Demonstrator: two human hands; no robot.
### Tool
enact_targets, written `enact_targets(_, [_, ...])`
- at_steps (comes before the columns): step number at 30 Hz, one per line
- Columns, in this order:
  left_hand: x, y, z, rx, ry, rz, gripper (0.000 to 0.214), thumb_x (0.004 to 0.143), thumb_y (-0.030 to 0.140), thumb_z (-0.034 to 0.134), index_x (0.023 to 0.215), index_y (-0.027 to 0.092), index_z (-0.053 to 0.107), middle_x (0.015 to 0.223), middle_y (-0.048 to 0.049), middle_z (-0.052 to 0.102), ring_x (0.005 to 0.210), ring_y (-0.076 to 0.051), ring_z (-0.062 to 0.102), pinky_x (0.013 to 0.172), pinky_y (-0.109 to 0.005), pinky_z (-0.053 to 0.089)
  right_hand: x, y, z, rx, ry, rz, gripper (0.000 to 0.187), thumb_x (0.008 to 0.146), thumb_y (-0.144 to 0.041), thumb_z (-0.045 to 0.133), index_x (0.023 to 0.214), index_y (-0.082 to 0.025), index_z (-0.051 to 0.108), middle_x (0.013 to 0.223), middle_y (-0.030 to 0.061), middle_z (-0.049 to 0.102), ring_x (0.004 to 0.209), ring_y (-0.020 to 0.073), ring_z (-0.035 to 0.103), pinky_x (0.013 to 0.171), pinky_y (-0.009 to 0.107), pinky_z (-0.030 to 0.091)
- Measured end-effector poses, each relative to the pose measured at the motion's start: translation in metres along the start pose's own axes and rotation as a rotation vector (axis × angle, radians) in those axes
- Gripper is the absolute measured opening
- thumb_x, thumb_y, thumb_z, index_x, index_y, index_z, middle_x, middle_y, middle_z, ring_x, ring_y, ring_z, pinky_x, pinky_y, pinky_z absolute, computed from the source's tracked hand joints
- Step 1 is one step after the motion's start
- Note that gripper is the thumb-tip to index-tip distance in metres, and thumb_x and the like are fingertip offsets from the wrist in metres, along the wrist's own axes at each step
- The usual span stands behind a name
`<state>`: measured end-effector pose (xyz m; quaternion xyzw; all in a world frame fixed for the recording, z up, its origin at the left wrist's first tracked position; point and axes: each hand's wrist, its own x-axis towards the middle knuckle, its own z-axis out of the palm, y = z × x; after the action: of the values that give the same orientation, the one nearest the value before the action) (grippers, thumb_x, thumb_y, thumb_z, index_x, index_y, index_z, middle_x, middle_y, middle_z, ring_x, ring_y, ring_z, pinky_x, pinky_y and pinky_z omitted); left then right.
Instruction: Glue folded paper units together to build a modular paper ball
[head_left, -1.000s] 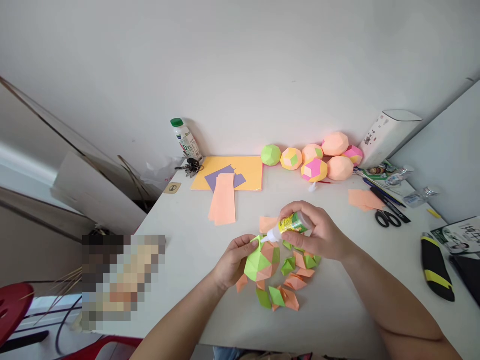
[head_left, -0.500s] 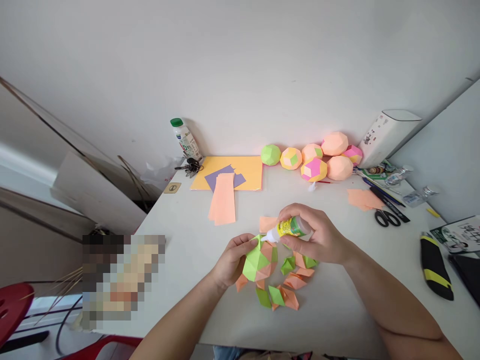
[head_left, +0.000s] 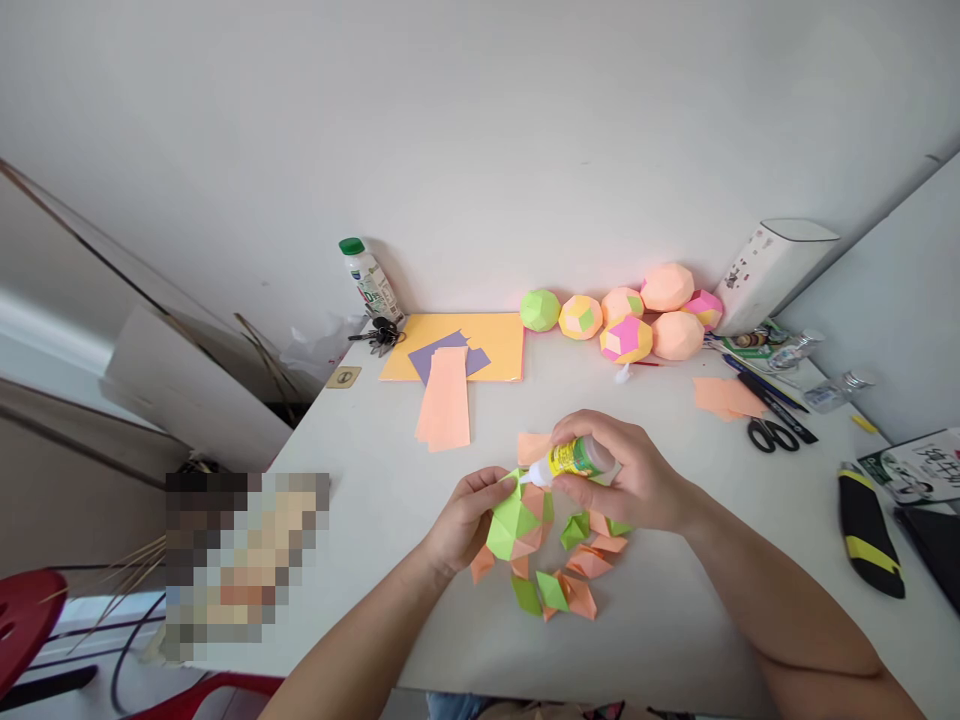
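Note:
Between the thumb and fingers of my left hand (head_left: pixel 466 515) is a partly built paper ball (head_left: pixel 514 528) of green and peach folded pieces. My right hand (head_left: pixel 626 470) is closed around a glue bottle (head_left: pixel 571 460) with a yellow and green label. The bottle lies tilted, its white nozzle at the ball's upper edge, close to my left thumb. Whether glue is coming out I cannot tell. Several loose folded paper pieces (head_left: pixel 576 592), green and peach, are scattered on the table below and right of the ball.
Finished paper balls (head_left: pixel 626 338) line the wall. Peach strips (head_left: pixel 450 398) lie over a purple sheet and an orange-yellow pad (head_left: pixel 496 365). At right are scissors (head_left: pixel 772 435), a black and yellow utility knife (head_left: pixel 870 530), pens and small jars. A green-capped bottle (head_left: pixel 371 280) stands back left.
The glue bottle and my right hand have shifted very slightly left, with the nozzle still at the ball's upper edge. My left hand keeps its hold on the ball.

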<state>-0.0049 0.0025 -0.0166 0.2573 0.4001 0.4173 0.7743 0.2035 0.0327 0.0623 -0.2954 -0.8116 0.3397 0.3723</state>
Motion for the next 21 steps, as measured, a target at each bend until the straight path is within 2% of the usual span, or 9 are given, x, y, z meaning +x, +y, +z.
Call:
enact_targets(12, [-0.0005,0.0015,0.0004,-0.031,-0.006,-0.012,0.023,0.067,0.031,0.075,0.064,0.012,0.061,0.056,0.0001,0.059,0.049,-0.009,0.051,0.051,-0.022,0.036,0.0017,-0.0023,-0.0018,-0.050,0.114,0.004,0.022,0.081,-0.022,0.064,0.100,-0.022,0.053,0.092,0.0035,0.060,0.082,0.0159,0.057,0.072,0.029,0.048])
enact_targets(19, [0.0006,0.0020,-0.0001,-0.026,0.000,0.003,0.023,0.067,0.030,0.075,0.065,0.012,0.061,0.054,0.0010,0.057,0.048,-0.008,0.050,0.050,-0.021,0.035,0.0008,-0.0012,-0.0019,0.006,0.015,0.008,0.023,0.081,-0.023,0.063,0.101,-0.023,0.053,0.092,0.0028,0.061,0.081,0.0160,0.058,0.074,0.030,0.049])
enact_targets(21, [0.0004,0.0022,-0.0004,-0.028,-0.002,0.004,0.022,0.068,0.030,0.074,0.065,0.012,0.061,0.055,0.0009,0.057,0.049,-0.008,0.050,0.050,-0.021,0.035,0.0013,-0.0005,-0.0009,-0.026,0.033,-0.012,0.022,0.081,-0.022,0.063,0.100,-0.022,0.053,0.092,0.0030,0.061,0.082,0.0159,0.058,0.074,0.029,0.048])
